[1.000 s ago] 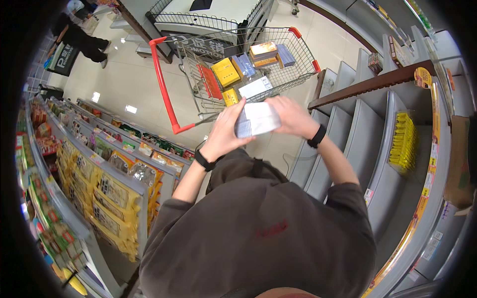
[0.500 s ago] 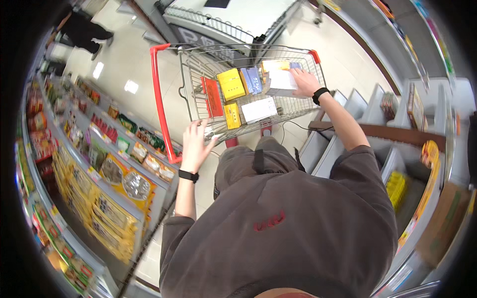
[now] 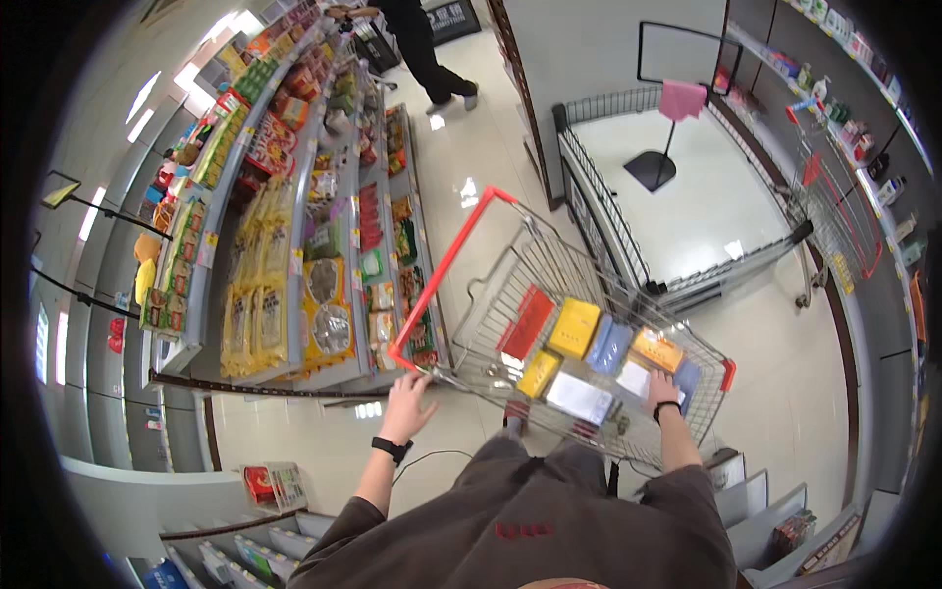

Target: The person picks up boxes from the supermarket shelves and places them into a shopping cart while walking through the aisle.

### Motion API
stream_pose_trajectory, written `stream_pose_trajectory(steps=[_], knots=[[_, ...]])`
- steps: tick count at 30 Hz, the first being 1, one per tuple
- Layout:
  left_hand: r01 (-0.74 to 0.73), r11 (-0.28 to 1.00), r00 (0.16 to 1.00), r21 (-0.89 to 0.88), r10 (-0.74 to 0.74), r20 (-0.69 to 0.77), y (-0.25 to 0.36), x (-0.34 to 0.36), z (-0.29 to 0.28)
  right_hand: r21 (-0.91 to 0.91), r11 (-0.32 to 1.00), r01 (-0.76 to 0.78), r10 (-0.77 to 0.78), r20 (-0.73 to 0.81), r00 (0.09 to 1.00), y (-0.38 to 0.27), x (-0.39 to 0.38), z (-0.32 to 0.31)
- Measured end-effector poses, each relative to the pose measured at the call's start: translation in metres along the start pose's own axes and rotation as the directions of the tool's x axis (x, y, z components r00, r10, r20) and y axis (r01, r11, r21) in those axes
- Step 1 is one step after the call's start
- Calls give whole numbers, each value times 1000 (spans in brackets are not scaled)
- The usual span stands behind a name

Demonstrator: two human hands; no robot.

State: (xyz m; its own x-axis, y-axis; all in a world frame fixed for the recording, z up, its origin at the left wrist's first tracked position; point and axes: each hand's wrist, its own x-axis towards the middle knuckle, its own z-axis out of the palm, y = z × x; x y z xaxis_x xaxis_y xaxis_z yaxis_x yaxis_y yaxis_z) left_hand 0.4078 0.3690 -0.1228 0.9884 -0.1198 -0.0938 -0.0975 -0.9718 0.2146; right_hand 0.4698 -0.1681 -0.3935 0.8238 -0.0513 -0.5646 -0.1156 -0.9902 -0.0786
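A wire shopping cart with a red handle (image 3: 446, 270) stands sideways in front of me. My right hand (image 3: 663, 391) reaches over its near side, fingers curled on a white box (image 3: 634, 378) at the right end. My left hand (image 3: 405, 412) is by the near end of the handle, fingers spread and holding nothing; whether the fingertips touch the frame I cannot tell. In the cart lie yellow boxes (image 3: 574, 327), a blue box (image 3: 610, 344), an orange-and-white box (image 3: 656, 348) and another white box (image 3: 579, 397). A red panel (image 3: 526, 322) is near the handle.
Left, a shelf of packaged food (image 3: 329, 294) borders the aisle. Beyond the cart is a white-topped display platform (image 3: 687, 216) with wire rails. A second cart (image 3: 834, 216) stands at right by shelving. A person in black (image 3: 422, 49) is farther up the aisle. Grey bins (image 3: 756, 501) are close at right.
My view has turned left and lifted, so the cart appears lower and farther right. The white box under my right hand now lies lower in the cart. My left hand stays near the handle.
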Motion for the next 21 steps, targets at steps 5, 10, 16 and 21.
stream_pose_trajectory(steps=[5, 10, 16, 21], knots=[[61, 995, 997, -77, -64, -36, 18, -35, 20, -45, 997, 56, -61, -108, 992, 18, 14, 23], [115, 993, 993, 6, -115, -12, 13, -50, 28, 31, 999, -28, 31, -108, 994, 29, 51, 83], [101, 995, 994, 17, -100, -50, 31, -42, 17, -59, 998, -3, -9, -207, 978, 12, 48, 83], [130, 992, 990, -8, -130, -55, 42, -43, 17, -149, 988, 48, -78, -208, 975, 9, 40, 82]])
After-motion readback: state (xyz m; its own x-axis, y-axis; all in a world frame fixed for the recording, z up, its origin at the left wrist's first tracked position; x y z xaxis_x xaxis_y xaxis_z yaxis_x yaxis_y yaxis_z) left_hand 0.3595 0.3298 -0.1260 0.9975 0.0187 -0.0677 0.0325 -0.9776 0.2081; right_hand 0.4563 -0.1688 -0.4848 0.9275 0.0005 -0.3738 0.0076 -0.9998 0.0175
